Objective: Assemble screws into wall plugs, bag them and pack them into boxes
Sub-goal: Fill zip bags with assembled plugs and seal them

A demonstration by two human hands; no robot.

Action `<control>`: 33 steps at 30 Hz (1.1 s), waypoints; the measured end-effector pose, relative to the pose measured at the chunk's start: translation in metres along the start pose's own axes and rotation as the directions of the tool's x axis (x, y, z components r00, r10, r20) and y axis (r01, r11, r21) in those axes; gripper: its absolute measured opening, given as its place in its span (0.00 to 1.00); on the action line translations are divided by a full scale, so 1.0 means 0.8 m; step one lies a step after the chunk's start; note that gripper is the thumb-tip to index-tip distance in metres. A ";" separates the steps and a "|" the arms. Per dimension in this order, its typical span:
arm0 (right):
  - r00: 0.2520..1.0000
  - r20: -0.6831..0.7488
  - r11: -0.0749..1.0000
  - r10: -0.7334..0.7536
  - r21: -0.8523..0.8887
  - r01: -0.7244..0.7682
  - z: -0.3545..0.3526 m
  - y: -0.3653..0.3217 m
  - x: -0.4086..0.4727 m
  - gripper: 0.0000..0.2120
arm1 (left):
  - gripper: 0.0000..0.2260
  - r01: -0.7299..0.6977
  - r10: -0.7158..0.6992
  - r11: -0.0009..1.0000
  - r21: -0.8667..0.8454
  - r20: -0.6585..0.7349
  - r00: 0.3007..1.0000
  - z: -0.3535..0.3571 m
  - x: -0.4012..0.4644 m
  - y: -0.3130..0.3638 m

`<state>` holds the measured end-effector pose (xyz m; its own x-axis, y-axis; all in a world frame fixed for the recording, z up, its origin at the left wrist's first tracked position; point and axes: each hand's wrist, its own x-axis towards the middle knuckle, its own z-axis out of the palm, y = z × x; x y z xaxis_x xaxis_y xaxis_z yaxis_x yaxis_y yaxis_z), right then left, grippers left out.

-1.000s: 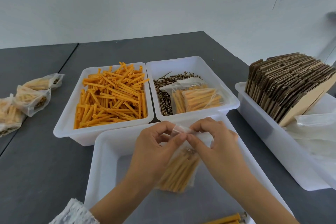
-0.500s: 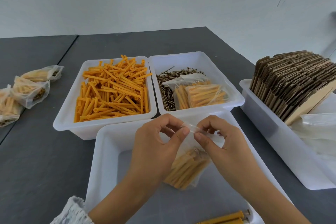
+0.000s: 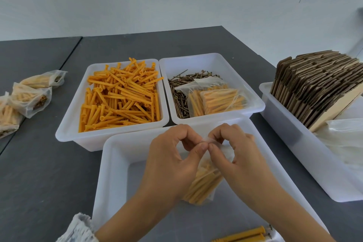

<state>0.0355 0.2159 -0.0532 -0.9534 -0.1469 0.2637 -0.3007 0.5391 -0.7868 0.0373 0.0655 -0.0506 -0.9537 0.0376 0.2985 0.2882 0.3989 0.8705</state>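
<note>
A: Over the near white tray (image 3: 110,173), the left hand (image 3: 167,165) and right hand (image 3: 237,155) pinch the mouth of the clear bag of plugs (image 3: 204,184).

B: Risk: fingertips (image 3: 202,146) slipping off thin film leave it unsealed; plugs spill.

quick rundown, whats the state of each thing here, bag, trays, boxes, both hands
held bag: filled with plugs, top pinched by both hands
left hand: pinching the bag top
right hand: pinching the bag top
plug tray: heaped with loose orange plugs
screw tray: loose screws, two filled bags on top
cardboard boxes: flat, stacked on edge
finished bags: filled, lying on the table
</note>
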 end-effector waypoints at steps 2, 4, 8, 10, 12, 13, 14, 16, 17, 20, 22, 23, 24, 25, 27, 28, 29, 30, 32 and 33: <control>1.000 -0.012 0.999 -0.029 -0.031 0.029 0.001 0.000 0.002 0.04 | 0.09 0.010 -0.010 1.000 -0.002 -0.012 1.000 -0.001 0.001 -0.001; 0.999 -0.008 0.998 -0.048 -0.044 0.047 -0.002 0.004 0.004 0.07 | 0.08 0.017 -0.017 1.000 0.001 -0.025 1.000 -0.004 0.000 -0.001; 0.995 0.093 0.999 0.022 -0.034 -0.018 -0.028 0.022 0.003 0.07 | 0.09 0.043 -0.046 0.998 -0.037 -0.061 0.997 -0.018 -0.008 -0.006; 0.992 0.106 0.997 0.073 -0.039 -0.069 -0.041 0.032 0.000 0.08 | 0.09 0.061 -0.066 0.995 -0.080 -0.061 0.996 -0.025 -0.011 -0.010; 0.985 0.136 0.995 0.102 -0.032 -0.099 -0.046 0.036 -0.004 0.09 | 0.10 0.089 -0.097 0.988 -0.128 -0.053 0.994 -0.028 -0.014 -0.010; 0.981 0.165 0.994 0.105 -0.024 -0.102 -0.047 0.036 -0.007 0.08 | 0.10 0.101 -0.111 0.982 -0.159 -0.051 0.993 -0.029 -0.015 -0.009; 0.976 0.192 0.995 0.103 -0.010 -0.103 -0.047 0.036 -0.011 0.08 | 0.08 0.108 -0.120 0.975 -0.192 -0.052 0.991 -0.029 -0.017 -0.009; 0.970 0.220 0.993 0.101 0.041 -0.112 -0.047 0.036 -0.019 0.08 | 0.05 0.122 -0.139 0.961 -0.250 -0.050 0.989 -0.031 -0.020 -0.008; 0.971 0.219 0.991 0.101 0.063 -0.117 -0.048 0.036 -0.023 0.07 | 0.06 0.134 -0.153 0.951 -0.278 -0.047 0.987 -0.032 -0.022 -0.009; 0.977 0.191 0.992 0.097 0.064 -0.111 -0.052 0.037 -0.031 0.08 | 0.06 0.173 -0.195 0.902 -0.396 -0.015 0.981 -0.031 -0.028 -0.005; 0.983 0.161 0.993 0.084 0.073 -0.097 -0.056 0.035 -0.034 0.07 | 0.05 0.215 -0.231 0.847 -0.486 0.028 0.973 -0.030 -0.031 -0.002; 0.989 0.132 0.992 0.073 0.088 -0.086 -0.057 0.035 -0.037 0.06 | 0.06 0.240 -0.250 0.818 -0.523 0.053 0.967 -0.030 -0.033 0.000; 0.994 0.094 0.992 0.060 0.107 -0.070 -0.059 0.034 -0.039 0.05 | 0.05 0.263 -0.264 0.797 -0.544 0.078 0.961 -0.031 -0.035 -0.001; 0.997 0.058 0.991 0.048 0.124 -0.055 -0.061 0.034 -0.042 0.05 | 0.04 0.283 -0.277 0.789 -0.545 0.097 0.956 -0.031 -0.036 -0.001; 0.999 0.011 0.987 0.034 0.159 -0.035 -0.063 0.032 -0.046 0.06 | 0.04 0.300 -0.287 0.826 -0.478 0.102 0.952 -0.034 -0.040 -0.003; 0.999 -0.003 0.984 0.034 0.178 -0.033 -0.063 0.032 -0.048 0.07 | 0.04 0.287 -0.274 0.862 -0.417 0.093 0.957 -0.034 -0.042 -0.005; 0.999 -0.011 0.980 0.039 0.193 -0.036 -0.063 0.032 -0.049 0.07 | 0.03 0.262 -0.250 0.901 -0.345 0.078 0.965 -0.034 -0.044 -0.005; 0.999 -0.015 0.978 0.046 0.206 -0.042 -0.062 0.032 -0.049 0.06 | 0.03 0.229 -0.220 0.935 -0.272 0.064 0.973 -0.034 -0.044 -0.005; 0.998 -0.010 0.973 0.058 0.225 -0.054 -0.060 0.033 -0.048 0.06 | 0.02 0.163 -0.156 0.975 -0.154 0.054 0.986 -0.035 -0.043 -0.004; 0.998 -0.008 0.972 0.057 0.231 -0.053 -0.059 0.032 -0.047 0.06 | 0.03 0.132 -0.125 0.985 -0.108 0.062 0.990 -0.037 -0.042 -0.003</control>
<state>0.0644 0.2743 -0.0572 -0.9686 -0.1094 0.2232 -0.2475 0.3403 -0.9071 0.0713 0.0361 -0.0515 -0.9858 0.0440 0.1622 0.1679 0.2989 0.9394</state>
